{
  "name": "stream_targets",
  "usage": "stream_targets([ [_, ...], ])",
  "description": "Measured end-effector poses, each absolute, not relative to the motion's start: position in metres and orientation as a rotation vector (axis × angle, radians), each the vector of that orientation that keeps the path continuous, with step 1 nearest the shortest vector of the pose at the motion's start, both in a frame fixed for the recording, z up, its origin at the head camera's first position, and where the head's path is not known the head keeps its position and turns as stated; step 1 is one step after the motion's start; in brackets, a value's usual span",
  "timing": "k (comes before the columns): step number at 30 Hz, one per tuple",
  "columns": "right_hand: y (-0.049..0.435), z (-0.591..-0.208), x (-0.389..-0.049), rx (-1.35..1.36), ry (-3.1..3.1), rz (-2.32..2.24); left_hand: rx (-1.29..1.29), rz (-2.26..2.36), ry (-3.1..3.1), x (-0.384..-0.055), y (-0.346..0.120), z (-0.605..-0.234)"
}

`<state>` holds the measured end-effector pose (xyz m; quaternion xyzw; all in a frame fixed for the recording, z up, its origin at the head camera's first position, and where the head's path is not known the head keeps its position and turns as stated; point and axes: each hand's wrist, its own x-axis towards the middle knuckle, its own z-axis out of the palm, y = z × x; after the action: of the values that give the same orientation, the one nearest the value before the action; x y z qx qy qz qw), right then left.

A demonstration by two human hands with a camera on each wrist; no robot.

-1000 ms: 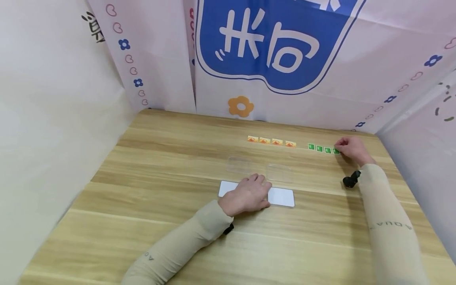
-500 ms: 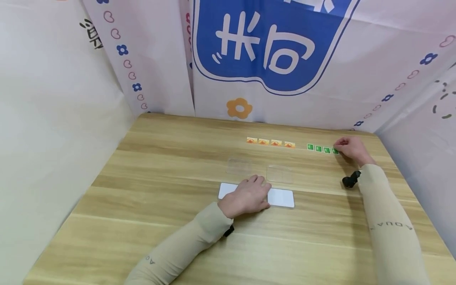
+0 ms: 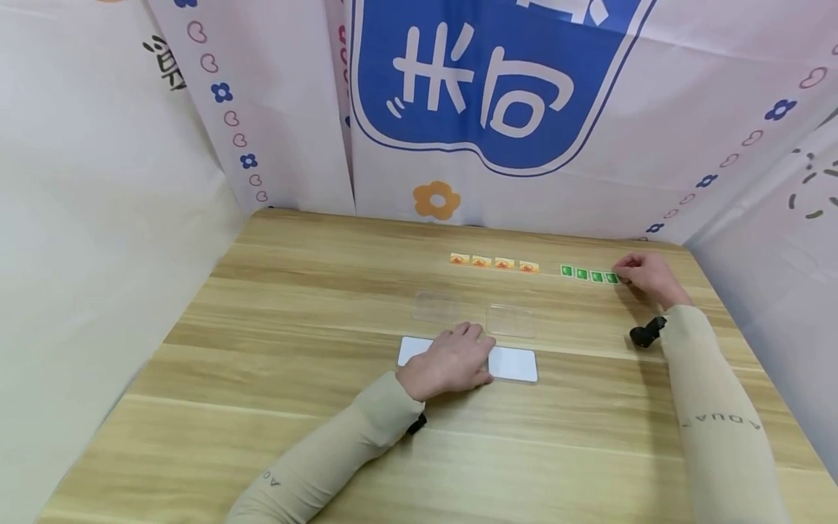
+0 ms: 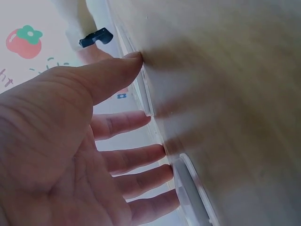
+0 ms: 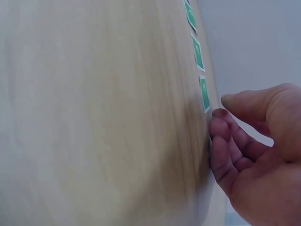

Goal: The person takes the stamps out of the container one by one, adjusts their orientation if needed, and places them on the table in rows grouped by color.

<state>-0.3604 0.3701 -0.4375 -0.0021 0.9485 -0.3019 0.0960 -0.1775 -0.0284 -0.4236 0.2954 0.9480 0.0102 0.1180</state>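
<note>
My left hand (image 3: 452,358) rests on the table between two white cards. It partly covers the left white card (image 3: 414,349). Its thumb reaches the near edge of the right white card (image 3: 513,364), and its fingers are spread and only slightly bent in the left wrist view. At the back right, my right hand (image 3: 647,276) has its fingertips at the rightmost green stamp-like sticker (image 3: 612,278), last in a row of green stickers. The right wrist view shows the thumb apart from the table, beside the bent fingers, which mostly hide that sticker. Another green sticker (image 5: 204,94) lies just beyond.
A row of orange-yellow stickers (image 3: 504,263) lies left of the green ones. Two clear plastic pieces, one on the left (image 3: 435,307) and one on the right (image 3: 510,320), lie behind the white cards. Printed cloth (image 3: 301,109) borders the back of the wooden table (image 3: 294,291).
The head view has tilted and shifted slightly. Both hands keep nearly the same places, and the cards and stickers lie as before.
</note>
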Motion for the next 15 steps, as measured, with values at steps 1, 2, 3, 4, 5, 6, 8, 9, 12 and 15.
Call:
stream_targets([
  [1, 0.3706, -0.4364, -0.3600, -0.018, 2.800, -0.902, 0.865, 0.029, 2.774, -0.1775, -0.0288, -0.4232],
  [2, 0.3712, -0.4353, -0.3595, -0.028, 2.790, -0.910, 0.865, 0.034, 2.773, -0.1776, -0.0289, -0.4229],
  [3, 0.3716, -0.4339, -0.3589, -0.035, 2.783, -0.917, 0.867, 0.040, 2.770, -0.1775, -0.0288, -0.4225],
  [4, 0.3721, -0.4328, -0.3584, -0.039, 2.775, -0.926, 0.867, 0.044, 2.768, -0.1776, -0.0286, -0.4221],
  [5, 0.3726, -0.4321, -0.3577, -0.040, 2.760, -0.932, 0.865, 0.049, 2.762, -0.1774, -0.0285, -0.4218],
  [6, 0.3730, -0.4316, -0.3573, -0.040, 2.747, -0.944, 0.861, 0.054, 2.755, -0.1771, -0.0283, -0.4216],
  [8, 0.3736, -0.4309, -0.3563, -0.029, 2.732, -0.963, 0.852, 0.065, 2.742, -0.1770, -0.0281, -0.4214],
  [9, 0.3738, -0.4307, -0.3556, -0.025, 2.725, -0.972, 0.850, 0.069, 2.735, -0.1768, -0.0281, -0.4211],
  [12, 0.3751, -0.4308, -0.3547, -0.010, 2.720, -0.987, 0.840, 0.089, 2.728, -0.1772, -0.0284, -0.4202],
  [15, 0.3760, -0.4289, -0.3532, -0.007, 2.720, -1.001, 0.850, 0.119, 2.731, -0.1786, -0.0283, -0.4179],
])
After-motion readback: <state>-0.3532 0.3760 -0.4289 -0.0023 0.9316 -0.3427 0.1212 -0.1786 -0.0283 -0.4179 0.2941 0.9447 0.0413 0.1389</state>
